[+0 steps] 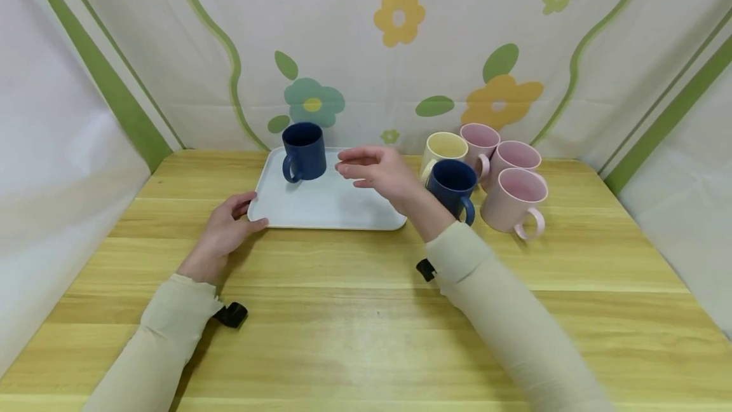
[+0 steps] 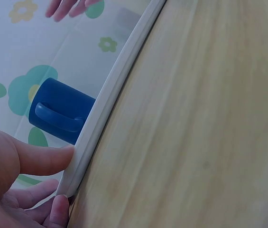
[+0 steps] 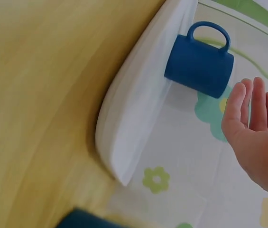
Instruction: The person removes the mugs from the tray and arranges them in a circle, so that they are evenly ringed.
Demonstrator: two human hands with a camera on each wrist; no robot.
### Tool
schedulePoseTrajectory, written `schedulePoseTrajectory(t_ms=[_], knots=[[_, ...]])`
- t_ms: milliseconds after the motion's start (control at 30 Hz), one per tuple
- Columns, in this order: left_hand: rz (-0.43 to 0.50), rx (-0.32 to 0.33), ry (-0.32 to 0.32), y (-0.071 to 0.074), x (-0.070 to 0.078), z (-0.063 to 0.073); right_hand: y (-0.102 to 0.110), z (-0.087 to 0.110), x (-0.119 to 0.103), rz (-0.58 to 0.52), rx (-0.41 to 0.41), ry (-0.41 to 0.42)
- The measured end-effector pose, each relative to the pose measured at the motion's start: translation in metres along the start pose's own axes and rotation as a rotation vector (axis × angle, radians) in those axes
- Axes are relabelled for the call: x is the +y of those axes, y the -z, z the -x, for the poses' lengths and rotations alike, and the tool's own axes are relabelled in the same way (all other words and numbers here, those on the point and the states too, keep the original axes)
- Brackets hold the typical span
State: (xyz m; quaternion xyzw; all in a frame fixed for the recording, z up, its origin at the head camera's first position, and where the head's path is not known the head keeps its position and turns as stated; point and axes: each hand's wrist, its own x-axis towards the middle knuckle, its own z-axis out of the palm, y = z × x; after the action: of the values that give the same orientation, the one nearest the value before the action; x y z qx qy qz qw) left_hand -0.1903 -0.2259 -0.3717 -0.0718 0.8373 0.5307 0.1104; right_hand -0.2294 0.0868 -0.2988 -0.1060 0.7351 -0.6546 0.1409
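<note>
A dark blue mug (image 1: 309,159) stands upright on the back left part of a white tray (image 1: 297,208), its handle facing the front left. My left hand (image 1: 224,227) holds the tray's front left corner, thumb at the front rim and fingers along the left side. In the left wrist view the thumb (image 2: 48,160) presses on the rim. Over the tray's right half, to the right of the mug, my right hand (image 1: 382,173) hovers with fingers extended and nothing in them. A gap shows between its fingertips and the mug (image 3: 200,66) in the right wrist view.
Right of the tray, behind my right wrist, stand another dark blue mug (image 1: 453,183), a yellow mug (image 1: 443,145) and three pink mugs (image 1: 511,205), grouped closely. A white curtain (image 1: 354,49) with printed flowers hangs behind the wooden table (image 1: 354,310).
</note>
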Motion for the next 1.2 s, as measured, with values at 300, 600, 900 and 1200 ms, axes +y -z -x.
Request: schedulePoseTrajectory(t_ms=[300,600,900,1200], knots=[[-0.001,0.002,0.002,0.001,0.001,-0.002,-0.023,-0.03,0.008,-0.094,-0.027,-0.095],[0.005,0.004,0.025,0.001,0.004,-0.003,-0.037,-0.051,0.017,-0.098,-0.057,-0.152],[0.005,0.006,0.04,0.002,0.005,-0.002,-0.051,-0.065,0.017,-0.072,-0.068,-0.172],[-0.005,0.003,0.032,0.001,0.003,-0.003,-0.063,-0.073,0.016,-0.06,-0.124,-0.223]])
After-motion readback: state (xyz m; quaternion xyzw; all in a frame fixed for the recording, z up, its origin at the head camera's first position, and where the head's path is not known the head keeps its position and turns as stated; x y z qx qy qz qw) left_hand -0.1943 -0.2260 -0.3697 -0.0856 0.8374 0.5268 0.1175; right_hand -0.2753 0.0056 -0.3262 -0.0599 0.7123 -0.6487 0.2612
